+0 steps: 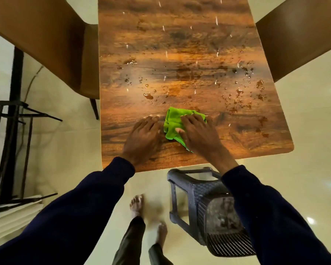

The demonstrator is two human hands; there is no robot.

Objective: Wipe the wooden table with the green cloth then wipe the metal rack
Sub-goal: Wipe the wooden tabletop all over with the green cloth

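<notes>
Two hands lie low in the frame's centre on the wooden worktop. The right hand presses the green cloth flat, fingers spread straight, not clenched. The bunched cloth pokes out up and left of them. The left hand rests flat just beside the cloth's left edge, grasping nothing. Water drops lie up and right, so I'd expect the wipe to go that way. The metal rack stands far left.

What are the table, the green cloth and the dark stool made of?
Table: looks like wood or wood-print laminate, glossy; grain and reflections show. Green cloth: soft fabric, maybe microfibre; it crumples. Stool: probably moulded plastic, matte, with a woven pattern.
</notes>
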